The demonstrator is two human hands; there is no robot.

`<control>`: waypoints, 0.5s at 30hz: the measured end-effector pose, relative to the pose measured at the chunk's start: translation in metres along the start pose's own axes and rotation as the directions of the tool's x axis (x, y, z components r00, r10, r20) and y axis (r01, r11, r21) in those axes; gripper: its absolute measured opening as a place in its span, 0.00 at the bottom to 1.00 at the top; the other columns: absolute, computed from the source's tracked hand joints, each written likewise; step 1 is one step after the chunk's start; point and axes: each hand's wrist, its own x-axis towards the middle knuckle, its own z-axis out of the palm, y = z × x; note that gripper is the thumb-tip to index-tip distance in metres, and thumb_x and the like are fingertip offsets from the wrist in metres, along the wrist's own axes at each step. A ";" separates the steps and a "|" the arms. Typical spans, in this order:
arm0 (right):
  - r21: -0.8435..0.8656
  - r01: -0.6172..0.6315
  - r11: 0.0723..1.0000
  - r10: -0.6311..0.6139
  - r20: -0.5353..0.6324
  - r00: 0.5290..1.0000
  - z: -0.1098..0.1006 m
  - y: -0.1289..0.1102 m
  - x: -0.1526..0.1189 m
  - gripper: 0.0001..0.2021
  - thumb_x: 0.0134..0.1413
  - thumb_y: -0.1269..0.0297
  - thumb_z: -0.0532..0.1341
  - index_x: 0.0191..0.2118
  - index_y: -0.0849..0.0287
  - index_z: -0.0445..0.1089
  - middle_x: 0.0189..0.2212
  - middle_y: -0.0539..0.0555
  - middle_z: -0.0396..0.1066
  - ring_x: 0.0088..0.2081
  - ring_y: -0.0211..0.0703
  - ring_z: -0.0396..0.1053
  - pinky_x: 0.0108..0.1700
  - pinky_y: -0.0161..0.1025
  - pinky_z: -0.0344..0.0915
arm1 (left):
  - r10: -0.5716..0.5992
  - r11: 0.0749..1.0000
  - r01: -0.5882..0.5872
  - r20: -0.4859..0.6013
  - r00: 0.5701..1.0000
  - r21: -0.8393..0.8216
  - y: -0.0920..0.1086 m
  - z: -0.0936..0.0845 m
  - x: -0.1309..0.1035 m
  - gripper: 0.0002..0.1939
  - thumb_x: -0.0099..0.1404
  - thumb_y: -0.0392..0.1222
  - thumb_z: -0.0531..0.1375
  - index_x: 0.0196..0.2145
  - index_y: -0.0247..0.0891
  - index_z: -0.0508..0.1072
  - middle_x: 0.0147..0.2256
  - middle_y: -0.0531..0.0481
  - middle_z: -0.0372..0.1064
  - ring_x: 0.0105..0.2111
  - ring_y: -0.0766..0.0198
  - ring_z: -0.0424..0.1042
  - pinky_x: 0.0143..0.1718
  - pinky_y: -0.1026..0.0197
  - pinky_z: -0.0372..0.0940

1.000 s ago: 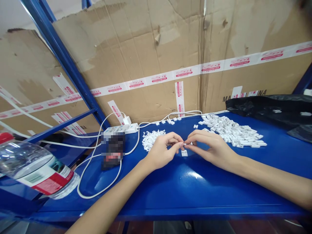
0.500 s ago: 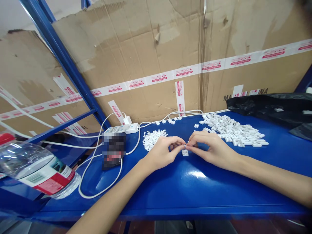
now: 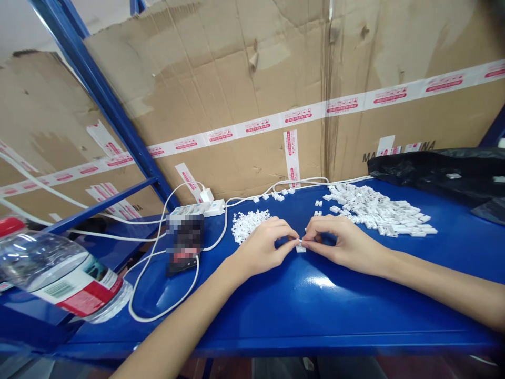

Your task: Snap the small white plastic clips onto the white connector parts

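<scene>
My left hand [image 3: 272, 245] and my right hand [image 3: 333, 239] meet at the fingertips over the blue table [image 3: 276, 310]. Both pinch a small white plastic piece [image 3: 300, 241] between thumb and fingers; most of it is hidden. Just below it a flat white block [image 3: 301, 249] lies on the table. Beside my left hand is a pile of tiny white parts [image 3: 249, 223]. A larger heap of white rectangular blocks [image 3: 389, 213] spreads out behind my right hand. Two loose white blocks [image 3: 318, 203] sit between the piles.
A phone-like dark device [image 3: 185, 242], blurred out, lies by a white power strip [image 3: 213, 208] with looping cables. At the left a large plastic bottle [image 3: 74, 279] is tipped over. Black plastic [image 3: 434, 168] covers the back right. Cardboard [image 3: 236, 105] walls the rear.
My fingertips have lowered slightly with the small piece, closer over the flat block. A second loose block now shows behind my right hand.
</scene>
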 end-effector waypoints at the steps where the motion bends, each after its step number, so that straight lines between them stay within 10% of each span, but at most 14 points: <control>1: 0.000 -0.002 1.000 0.002 0.004 1.000 0.000 0.000 0.000 0.10 0.65 0.61 0.62 0.32 0.57 0.75 0.29 0.51 0.72 0.31 0.41 0.69 0.36 0.40 0.65 | -0.001 1.000 0.001 0.005 1.000 -0.001 0.000 0.000 0.000 0.05 0.71 0.38 0.61 0.39 0.38 0.78 0.37 0.48 0.75 0.40 0.60 0.71 0.45 0.57 0.64; 15: -0.033 0.033 0.999 -0.031 0.048 0.998 -0.003 0.001 0.001 0.08 0.65 0.64 0.62 0.34 0.57 0.76 0.29 0.50 0.72 0.30 0.38 0.66 0.36 0.39 0.63 | -0.020 1.000 0.020 0.017 1.000 -0.016 0.001 0.001 0.000 0.04 0.70 0.37 0.62 0.37 0.38 0.78 0.34 0.49 0.74 0.37 0.61 0.70 0.43 0.57 0.63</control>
